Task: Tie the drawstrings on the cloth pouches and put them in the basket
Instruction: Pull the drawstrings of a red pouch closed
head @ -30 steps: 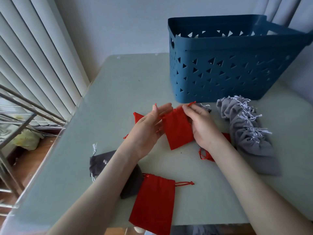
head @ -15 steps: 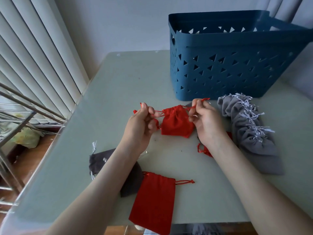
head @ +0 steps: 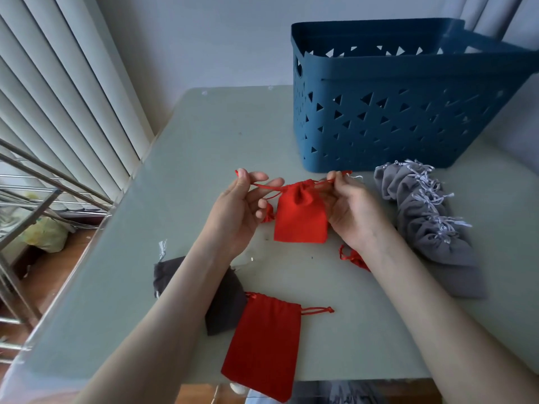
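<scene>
Dark pouch [head: 227,310]: left forearm [head: 186,287] is covering its middle. Small red pouch [head: 354,259]: right wrist [head: 376,243] is hiding most of it.

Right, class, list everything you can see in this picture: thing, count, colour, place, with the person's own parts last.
basket: 1, blue, far right of table
table: 1, pale green, under everything
held pouch: 1, red, mid-table, mouth gathered
drawstrings: 2, red, stretched sideways from its mouth
flat pouch: 1, red, near table edge
part-hidden pouches: 2, red, one left of held pouch, one under right wrist
dark pouch: 1, charcoal, under left forearm
grey pouches: several, light grey, row at right
blinds: 1 set, white, left
rack: 1, metal, left of table
left hand: 1, pinches left drawstring
right hand: 1, pinches right drawstring
</scene>
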Motion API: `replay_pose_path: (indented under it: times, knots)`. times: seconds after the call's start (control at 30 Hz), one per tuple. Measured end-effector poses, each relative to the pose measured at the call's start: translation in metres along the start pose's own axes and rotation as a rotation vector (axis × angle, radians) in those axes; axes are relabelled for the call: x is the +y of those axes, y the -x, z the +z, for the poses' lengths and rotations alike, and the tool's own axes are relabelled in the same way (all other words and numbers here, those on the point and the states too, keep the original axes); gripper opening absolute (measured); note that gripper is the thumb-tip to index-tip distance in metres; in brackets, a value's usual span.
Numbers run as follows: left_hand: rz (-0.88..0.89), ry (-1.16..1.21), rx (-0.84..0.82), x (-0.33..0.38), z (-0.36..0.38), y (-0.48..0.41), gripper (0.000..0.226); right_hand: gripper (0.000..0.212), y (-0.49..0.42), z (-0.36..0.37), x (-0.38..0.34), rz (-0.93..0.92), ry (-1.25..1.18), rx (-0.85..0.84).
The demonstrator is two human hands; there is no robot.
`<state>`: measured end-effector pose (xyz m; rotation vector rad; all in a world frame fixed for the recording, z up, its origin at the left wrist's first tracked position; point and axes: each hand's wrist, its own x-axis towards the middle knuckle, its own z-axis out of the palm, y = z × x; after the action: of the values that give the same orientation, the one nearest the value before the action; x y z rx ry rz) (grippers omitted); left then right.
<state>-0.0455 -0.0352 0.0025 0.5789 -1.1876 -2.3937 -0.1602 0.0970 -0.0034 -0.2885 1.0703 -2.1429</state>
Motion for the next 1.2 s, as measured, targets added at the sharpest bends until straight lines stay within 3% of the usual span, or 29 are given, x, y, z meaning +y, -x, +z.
replay_pose_path:
  times: [0.23, 0.53, 0.67, 0.87, 1.13, 1.2]
  knots:
    - [0.017, -0.204, -0.022, -0.004, 0.002, 0.003, 0.04, 0.031, -0.005, -0.003, 0.003, 0.001, 0.014, -0.05]
    - [-0.003, -0.42, -0.126, -0.017, 0.003, 0.004, 0.024, 0.018, 0.002, 0.008, 0.016, -0.184, 0.496, -0.169]
    - [0.053, -0.674, -0.242, -0.017, 0.01, 0.013, 0.037, 0.01, 0.008, 0.014, 0.017, -0.196, 0.554, -0.227]
    - [0.122, -0.789, -0.192, -0.023, 0.018, 0.017, 0.035, 0.005, 0.005, 0.011, 0.022, -0.194, 0.773, -0.259]
    - [0.237, -1.002, -0.238, -0.027, 0.008, 0.011, 0.036, 0.02, 0.001, 0.007, 0.019, -0.161, 0.672, -0.205]
    - [0.254, -0.948, -0.221, -0.025, 0.008, 0.011, 0.025, 0.019, 0.001, 0.007, 0.018, -0.131, 0.563, -0.213]
